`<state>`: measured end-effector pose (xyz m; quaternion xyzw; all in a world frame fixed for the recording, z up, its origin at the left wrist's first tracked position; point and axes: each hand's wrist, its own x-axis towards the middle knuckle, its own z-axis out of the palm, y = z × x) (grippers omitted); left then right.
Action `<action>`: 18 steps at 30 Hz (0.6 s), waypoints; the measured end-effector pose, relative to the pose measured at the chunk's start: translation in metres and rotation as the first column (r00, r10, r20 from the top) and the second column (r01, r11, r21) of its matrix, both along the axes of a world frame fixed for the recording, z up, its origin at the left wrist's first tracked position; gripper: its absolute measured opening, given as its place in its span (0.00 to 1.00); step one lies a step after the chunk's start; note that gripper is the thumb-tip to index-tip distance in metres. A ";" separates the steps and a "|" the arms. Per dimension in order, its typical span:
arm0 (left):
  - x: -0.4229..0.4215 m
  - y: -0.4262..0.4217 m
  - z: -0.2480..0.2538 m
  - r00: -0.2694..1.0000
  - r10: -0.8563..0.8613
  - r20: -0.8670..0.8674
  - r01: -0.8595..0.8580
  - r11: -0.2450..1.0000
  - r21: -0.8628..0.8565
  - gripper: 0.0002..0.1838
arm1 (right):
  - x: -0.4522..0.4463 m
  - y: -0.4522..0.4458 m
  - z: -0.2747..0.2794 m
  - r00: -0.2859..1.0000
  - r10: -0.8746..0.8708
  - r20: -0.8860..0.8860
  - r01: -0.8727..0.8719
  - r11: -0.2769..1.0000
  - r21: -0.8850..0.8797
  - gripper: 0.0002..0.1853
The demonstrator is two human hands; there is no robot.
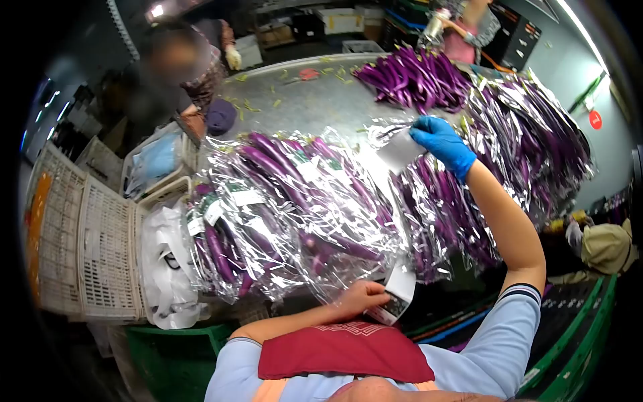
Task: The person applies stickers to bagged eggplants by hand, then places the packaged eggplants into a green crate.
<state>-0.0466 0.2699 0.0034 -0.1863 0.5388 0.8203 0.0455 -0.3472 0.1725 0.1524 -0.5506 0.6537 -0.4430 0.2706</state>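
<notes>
Across the metal table [311,107] in the head view, clear-bagged purple eggplants [281,171] lie in a wide row in front of the person, several with white labels on the plastic. The right hand [442,144], in a blue glove, reaches over the bags, its fingers closed on the edge of a white slip [400,151]. The left hand [362,298], bare, is at the near side of the row, thumb and fingers drawn together on a white piece with dark print [400,283]; whether it joins the slip I cannot tell. Beyond the right glove sits a pile of loose eggplants [415,77], with more bagged ones to its right. White plastic crates [110,248] stand at the left, and two co-workers are at the far side.
</notes>
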 end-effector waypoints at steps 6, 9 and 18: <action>0.008 -0.006 -0.003 0.996 0.092 0.010 -0.092 0.981 0.170 0.13 | 0.100 -0.105 0.042 0.941 -0.082 -0.329 -0.207 0.629 -0.750 0.03; 0.010 -0.012 -0.017 0.999 0.030 0.044 -0.038 0.978 0.207 0.15 | 0.147 -0.108 0.033 0.694 -0.168 -0.700 -0.516 0.562 -0.646 0.02; 0.008 -0.021 -0.010 0.993 -0.013 0.114 0.073 0.834 -0.547 0.22 | 0.150 -0.029 0.017 0.555 0.484 -0.677 -0.744 0.653 -0.142 0.13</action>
